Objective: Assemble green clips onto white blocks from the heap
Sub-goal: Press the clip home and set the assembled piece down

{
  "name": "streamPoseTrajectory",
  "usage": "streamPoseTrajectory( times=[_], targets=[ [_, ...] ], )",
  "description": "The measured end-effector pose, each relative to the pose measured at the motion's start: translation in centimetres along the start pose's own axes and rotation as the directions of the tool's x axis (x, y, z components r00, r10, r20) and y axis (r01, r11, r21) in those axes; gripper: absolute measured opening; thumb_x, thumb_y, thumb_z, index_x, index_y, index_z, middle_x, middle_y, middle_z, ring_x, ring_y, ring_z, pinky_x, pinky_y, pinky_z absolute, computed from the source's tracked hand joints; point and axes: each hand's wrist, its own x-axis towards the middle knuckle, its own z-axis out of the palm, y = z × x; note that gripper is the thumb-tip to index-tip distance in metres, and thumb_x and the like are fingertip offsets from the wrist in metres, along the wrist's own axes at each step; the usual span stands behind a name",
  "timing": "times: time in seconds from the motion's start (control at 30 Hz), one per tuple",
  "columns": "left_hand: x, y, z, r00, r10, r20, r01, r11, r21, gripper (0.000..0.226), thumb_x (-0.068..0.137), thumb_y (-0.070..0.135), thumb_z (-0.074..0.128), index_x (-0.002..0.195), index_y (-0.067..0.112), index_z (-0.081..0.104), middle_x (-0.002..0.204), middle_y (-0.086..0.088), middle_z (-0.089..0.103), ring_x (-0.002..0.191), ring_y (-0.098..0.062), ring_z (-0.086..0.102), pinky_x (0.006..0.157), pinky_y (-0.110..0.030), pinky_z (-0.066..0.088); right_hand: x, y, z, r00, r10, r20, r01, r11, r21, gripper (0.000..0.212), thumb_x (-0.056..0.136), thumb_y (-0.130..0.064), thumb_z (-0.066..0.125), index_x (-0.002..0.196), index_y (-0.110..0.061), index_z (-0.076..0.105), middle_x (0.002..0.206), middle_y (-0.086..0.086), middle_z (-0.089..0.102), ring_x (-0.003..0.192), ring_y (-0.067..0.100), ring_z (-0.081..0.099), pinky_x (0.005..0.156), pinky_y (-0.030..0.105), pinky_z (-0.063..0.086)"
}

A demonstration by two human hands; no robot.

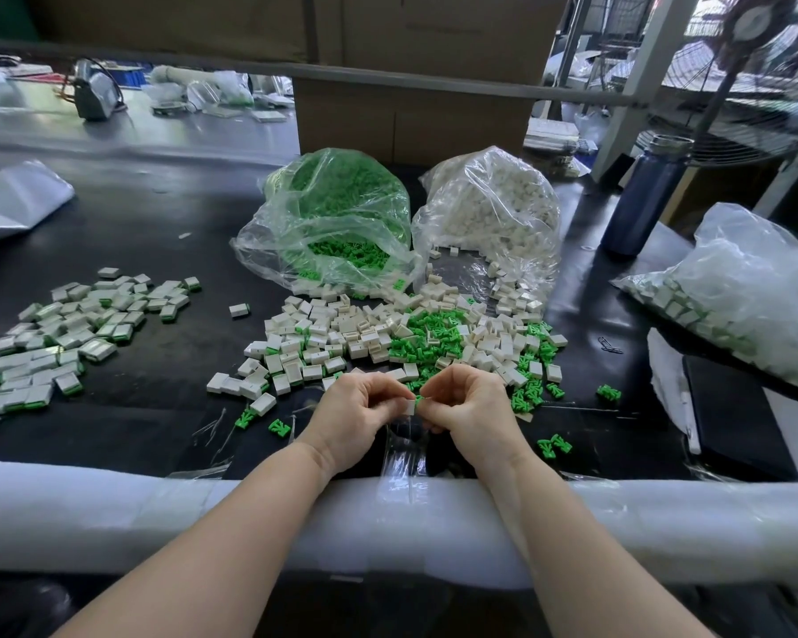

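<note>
My left hand (358, 414) pinches a small white block (408, 407) just above the table's near edge. My right hand (464, 407) pinches a green clip (418, 400) against the block's right end. The two hands meet fingertip to fingertip. Behind them lies the heap of loose white blocks (342, 338) mixed with green clips (427, 336). Two open clear bags stand behind the heap: one of green clips (337, 214), one of white blocks (494, 209). A spread of assembled blocks with green ends (61, 333) covers the left of the table.
A white foam-padded rail (157, 513) runs along the near edge. A blue bottle (641, 195) stands at the right, with another bag of parts (733, 287) beside it. A cardboard box (411, 117) is at the back. Stray green clips (554, 445) lie near my hands.
</note>
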Motion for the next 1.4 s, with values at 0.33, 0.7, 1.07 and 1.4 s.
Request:
streamPoseTrajectory(
  times=[0.33, 0.7, 1.07, 1.4],
  targets=[
    [0.00, -0.04, 0.06, 0.999, -0.002, 0.040, -0.002, 0.997, 0.081, 0.007, 0.083, 0.003, 0.065, 0.085, 0.007, 0.070, 0.078, 0.000, 0.061, 0.078, -0.012, 0.058, 0.081, -0.019, 0.046, 0.02, 0.04, -0.05, 0.998, 0.019, 0.066, -0.020, 1.000, 0.018, 0.022, 0.073, 0.007, 0.072, 0.070, -0.011, 0.061, 0.064, 0.008, 0.062, 0.053, 0.012, 0.057, 0.055, 0.025, 0.052],
    [0.11, -0.35, 0.43, 0.999, 0.043, -0.028, -0.041, 0.997, 0.062, 0.020, 0.084, 0.010, 0.066, 0.097, 0.025, 0.061, 0.089, -0.006, 0.066, 0.070, -0.024, 0.058, 0.074, -0.034, 0.053, 0.40, 0.06, -0.11, 0.999, 0.047, 0.003, -0.046, 0.979, 0.199, 0.012, 0.078, 0.003, 0.069, 0.074, -0.007, 0.063, 0.063, 0.004, 0.064, 0.050, 0.005, 0.059, 0.050, 0.014, 0.047],
    [0.27, -0.45, 0.30, 0.999, 0.008, -0.039, -0.005, 0.997, 0.083, 0.014, 0.090, 0.020, 0.059, 0.093, 0.010, 0.067, 0.085, -0.010, 0.069, 0.082, -0.026, 0.063, 0.082, -0.040, 0.050, 0.09, 0.07, -0.26, 0.999, 0.026, 0.032, -0.033, 0.969, 0.243, 0.011, 0.085, -0.002, 0.064, 0.077, -0.008, 0.066, 0.063, 0.004, 0.067, 0.054, 0.007, 0.061, 0.053, 0.016, 0.050],
    [0.36, -0.71, 0.11, 1.000, -0.022, 0.015, 0.018, 0.981, 0.193, 0.009, 0.090, 0.018, 0.059, 0.084, 0.022, 0.065, 0.083, 0.001, 0.058, 0.082, -0.014, 0.056, 0.081, -0.024, 0.044, 0.39, 0.26, 0.45, 0.997, 0.046, 0.062, -0.045, 0.999, -0.006, 0.015, 0.089, -0.007, 0.061, 0.074, -0.012, 0.063, 0.061, 0.001, 0.062, 0.050, 0.006, 0.054, 0.054, 0.017, 0.049]
  ],
)
